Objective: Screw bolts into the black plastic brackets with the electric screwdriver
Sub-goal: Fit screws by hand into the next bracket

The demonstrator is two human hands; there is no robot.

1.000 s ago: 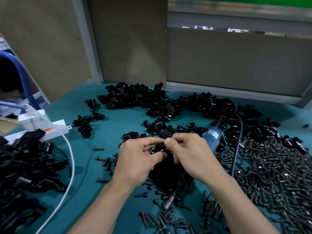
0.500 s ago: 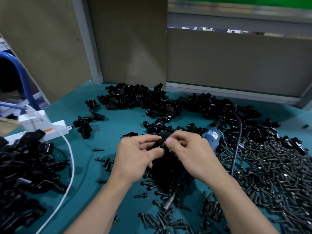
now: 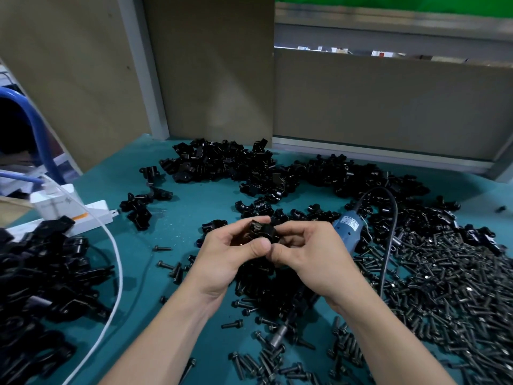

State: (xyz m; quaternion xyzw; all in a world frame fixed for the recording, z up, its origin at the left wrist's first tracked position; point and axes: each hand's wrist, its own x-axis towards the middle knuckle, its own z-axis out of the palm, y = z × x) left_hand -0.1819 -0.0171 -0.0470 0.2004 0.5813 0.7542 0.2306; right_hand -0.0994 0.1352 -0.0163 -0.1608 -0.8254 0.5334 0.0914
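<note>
Black glossy angular bracket [image 3: 262, 232] pinched between both hands: left [image 3: 231, 258], right [image 3: 311, 255]; teal table [image 3: 144, 273].

Dim, even overhead lighting; soft shadows fall beneath the hands [image 3: 277, 254] onto the tabletop [image 3: 194, 218]. Wide-angle distortion bends the edges. The upper right background is motion-blurred.

Single head-worn wide-angle view, looking forward and down from above, close over both hands. Left hand [image 3: 230, 257] and right hand [image 3: 311, 257] meet mid-frame, fingers [image 3: 259, 245] near centre. Teal tabletop [image 3: 180, 223] spreads beyond fingertips; partition boards [image 3: 388, 107] farther ahead. Forearms enter from bottom edge.
</note>
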